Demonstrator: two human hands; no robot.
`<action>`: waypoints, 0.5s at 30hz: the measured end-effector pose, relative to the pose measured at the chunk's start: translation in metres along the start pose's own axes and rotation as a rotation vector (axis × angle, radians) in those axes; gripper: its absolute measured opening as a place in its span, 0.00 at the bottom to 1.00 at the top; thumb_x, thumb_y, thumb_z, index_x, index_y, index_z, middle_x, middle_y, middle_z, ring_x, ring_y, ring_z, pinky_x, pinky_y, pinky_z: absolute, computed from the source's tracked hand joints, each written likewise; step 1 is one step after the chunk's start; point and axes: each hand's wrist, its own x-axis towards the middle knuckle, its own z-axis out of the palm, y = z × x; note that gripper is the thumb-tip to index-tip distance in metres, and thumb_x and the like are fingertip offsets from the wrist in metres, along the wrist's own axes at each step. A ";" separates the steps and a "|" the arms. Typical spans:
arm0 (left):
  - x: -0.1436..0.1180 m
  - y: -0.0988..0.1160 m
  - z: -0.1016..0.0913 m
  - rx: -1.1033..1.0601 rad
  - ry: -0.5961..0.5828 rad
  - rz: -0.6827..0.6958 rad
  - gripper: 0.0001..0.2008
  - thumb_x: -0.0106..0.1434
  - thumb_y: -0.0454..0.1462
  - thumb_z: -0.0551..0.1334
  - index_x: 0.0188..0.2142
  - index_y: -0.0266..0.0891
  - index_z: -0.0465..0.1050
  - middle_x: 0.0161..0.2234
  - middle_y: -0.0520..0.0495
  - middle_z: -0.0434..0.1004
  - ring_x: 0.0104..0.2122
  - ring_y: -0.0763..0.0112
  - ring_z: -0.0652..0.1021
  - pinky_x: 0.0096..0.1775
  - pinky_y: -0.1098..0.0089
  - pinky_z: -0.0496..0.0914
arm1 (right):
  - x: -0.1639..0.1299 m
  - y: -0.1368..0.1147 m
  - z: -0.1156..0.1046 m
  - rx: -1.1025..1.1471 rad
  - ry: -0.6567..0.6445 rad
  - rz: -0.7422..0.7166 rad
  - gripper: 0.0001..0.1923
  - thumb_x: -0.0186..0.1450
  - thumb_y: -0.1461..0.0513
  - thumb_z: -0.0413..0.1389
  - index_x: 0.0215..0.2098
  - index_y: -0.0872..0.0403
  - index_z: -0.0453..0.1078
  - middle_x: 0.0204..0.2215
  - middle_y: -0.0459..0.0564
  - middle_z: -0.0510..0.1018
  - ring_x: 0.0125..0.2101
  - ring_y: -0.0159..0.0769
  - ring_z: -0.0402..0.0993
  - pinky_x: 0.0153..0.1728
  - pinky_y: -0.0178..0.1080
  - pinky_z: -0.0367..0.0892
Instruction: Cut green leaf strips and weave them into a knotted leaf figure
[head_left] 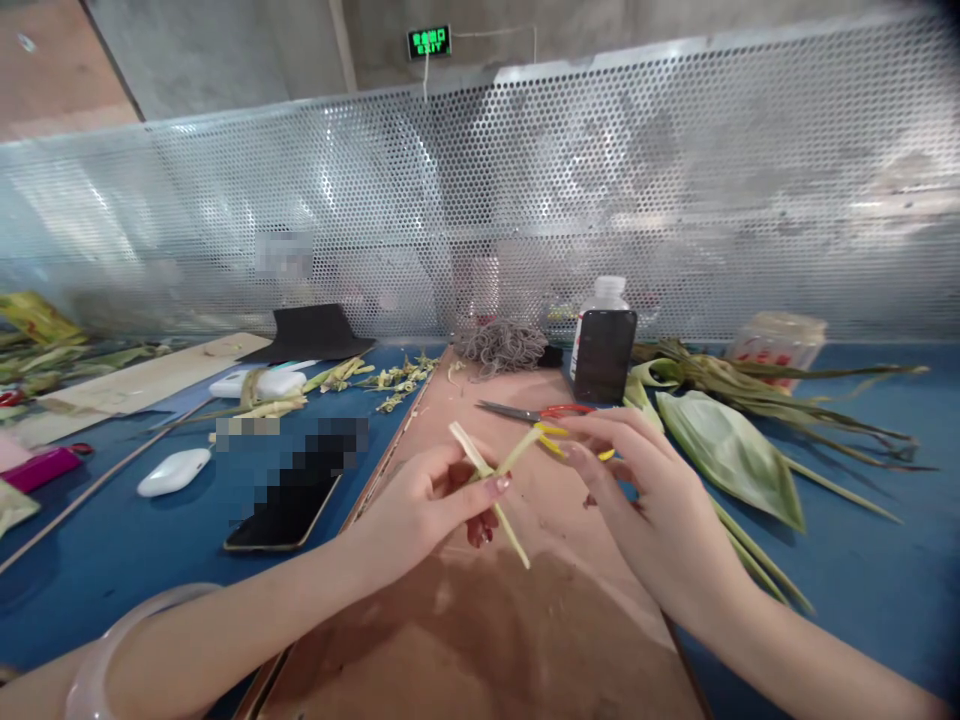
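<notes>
Surface: brown board on a blue table.
Left hand: fingers closed on a pale strip; its long axis runs from upper left to lower right.
Right hand: fingertips pinch a second strip, which crosses the first just right of the left thumb.
Beyond: scissors, then a phone against a bottle.
Right: leaves.

Pale crossed leaf strips, aloft over pink board

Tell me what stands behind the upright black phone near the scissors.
A bottle with a white cap stands behind the phone; only its cap, shoulder and a red-and-white strip of label at the left show. The phone covers the rest, so its contents cannot be seen.
</notes>
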 end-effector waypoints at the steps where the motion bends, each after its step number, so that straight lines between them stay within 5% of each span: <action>1: 0.001 0.000 0.000 -0.006 0.022 0.002 0.12 0.60 0.42 0.63 0.37 0.36 0.68 0.25 0.53 0.72 0.23 0.78 0.73 0.28 0.74 0.69 | -0.001 0.000 0.000 -0.016 -0.027 0.035 0.09 0.68 0.60 0.48 0.41 0.53 0.69 0.40 0.52 0.72 0.35 0.34 0.71 0.26 0.33 0.67; 7: 0.003 0.001 -0.001 -0.157 -0.009 0.036 0.14 0.65 0.46 0.56 0.35 0.36 0.69 0.28 0.50 0.73 0.26 0.76 0.73 0.28 0.74 0.67 | -0.010 -0.005 0.010 -0.130 -0.406 0.077 0.15 0.68 0.55 0.46 0.28 0.53 0.65 0.22 0.45 0.69 0.22 0.31 0.64 0.22 0.34 0.59; 15: 0.003 -0.001 -0.002 0.003 0.025 -0.048 0.16 0.57 0.43 0.66 0.41 0.39 0.67 0.26 0.55 0.71 0.23 0.78 0.70 0.26 0.75 0.65 | -0.013 -0.004 0.016 -0.194 -0.455 0.028 0.10 0.68 0.60 0.48 0.28 0.53 0.63 0.23 0.44 0.67 0.22 0.30 0.61 0.23 0.33 0.55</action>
